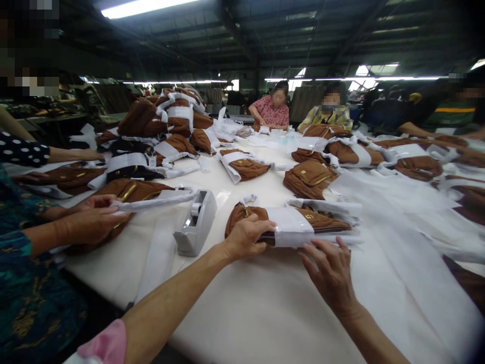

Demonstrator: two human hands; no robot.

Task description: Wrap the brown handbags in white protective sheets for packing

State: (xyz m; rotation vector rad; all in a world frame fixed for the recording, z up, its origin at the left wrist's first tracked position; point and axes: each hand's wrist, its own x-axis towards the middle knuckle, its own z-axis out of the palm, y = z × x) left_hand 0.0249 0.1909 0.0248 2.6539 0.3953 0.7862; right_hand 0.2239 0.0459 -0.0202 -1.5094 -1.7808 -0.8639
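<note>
A brown backpack (326, 221) lies flat in front of me with a white paper band (293, 226) wrapped around its middle. White-wrapped straps stick out along its right side and top. My left hand (250, 235) grips the near left edge of the backpack, thumb below and fingers on top. At the near right edge, my right hand (331, 265) is spread beside the band with its fingers apart. Whether its fingertips touch the backpack I cannot tell. A grey tape dispenser (196, 222) stands to the left of my left hand.
Other brown bags lie about the white table (257, 298), including a large pile (178, 114) at the back left. At left, a co-worker's hands (91, 217) hold a white strip. White paper sheets (401, 242) spread at right. Two people sit across the table.
</note>
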